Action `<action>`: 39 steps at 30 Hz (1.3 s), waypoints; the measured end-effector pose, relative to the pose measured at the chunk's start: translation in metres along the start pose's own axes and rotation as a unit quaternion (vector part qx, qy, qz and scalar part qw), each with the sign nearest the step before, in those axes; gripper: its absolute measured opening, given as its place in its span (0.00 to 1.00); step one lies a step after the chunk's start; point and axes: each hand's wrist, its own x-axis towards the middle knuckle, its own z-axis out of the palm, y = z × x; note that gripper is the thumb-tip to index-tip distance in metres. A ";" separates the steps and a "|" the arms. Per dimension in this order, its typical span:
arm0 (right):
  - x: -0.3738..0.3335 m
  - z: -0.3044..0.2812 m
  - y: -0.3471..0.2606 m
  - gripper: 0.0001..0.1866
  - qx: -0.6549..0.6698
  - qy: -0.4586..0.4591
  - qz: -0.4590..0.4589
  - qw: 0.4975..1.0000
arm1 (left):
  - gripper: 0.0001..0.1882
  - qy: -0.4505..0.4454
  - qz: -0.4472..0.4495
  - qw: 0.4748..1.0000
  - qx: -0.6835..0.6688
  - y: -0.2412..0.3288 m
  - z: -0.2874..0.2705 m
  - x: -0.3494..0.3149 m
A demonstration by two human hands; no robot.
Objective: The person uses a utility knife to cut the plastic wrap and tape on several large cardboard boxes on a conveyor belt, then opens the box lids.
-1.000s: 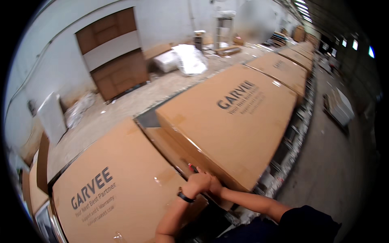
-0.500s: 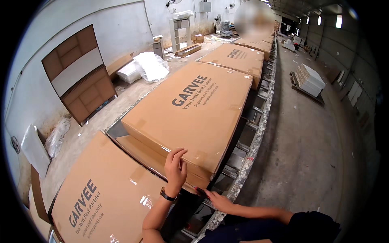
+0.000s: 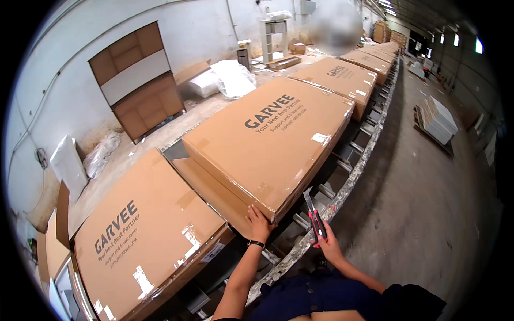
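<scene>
My right hand (image 3: 329, 245) is closed around a box cutter (image 3: 317, 220) with a red and black handle. Its blade is out and points up and away, over the conveyor's right rail. At the near right corner of a large brown carton (image 3: 300, 139), my left hand (image 3: 259, 223) lies with fingers stretched against the end of the box. A long cardboard flap (image 3: 211, 187) sticks out from that end toward a second carton (image 3: 160, 235), which lies flat and nearer to me at the left. Clear tape shows along the cartons' edges.
The cartons sit on a roller conveyor with a worn, paint-chipped rail (image 3: 356, 179). More cartons (image 3: 337, 77) stretch away along it. By the left wall stand a brown and white panel (image 3: 134, 80) and plastic-wrapped white sheets (image 3: 233, 77). A stack of white boards (image 3: 436, 123) rests on the right floor.
My right hand has drawn back to the right from the carton's end, bringing the box cutter into full view. My left hand has come down onto the carton's near corner.
</scene>
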 end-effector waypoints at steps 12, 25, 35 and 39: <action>0.033 -0.118 0.006 0.32 0.044 -0.239 0.123 0.962 | 0.52 0.082 -0.005 0.996 0.038 0.023 0.017 -0.019; 0.113 -0.161 -0.032 0.26 -0.442 -0.462 -0.170 0.750 | 0.46 0.237 0.022 0.970 -0.050 0.053 -0.001 -0.011; 0.140 -0.049 -0.101 0.19 -0.552 -0.301 -0.511 0.586 | 0.45 0.140 -0.026 0.970 -0.199 0.041 -0.018 -0.016; 0.141 -0.016 -0.111 0.16 -0.596 -0.307 -0.520 0.529 | 0.47 0.163 0.029 0.977 -0.134 0.029 -0.024 -0.017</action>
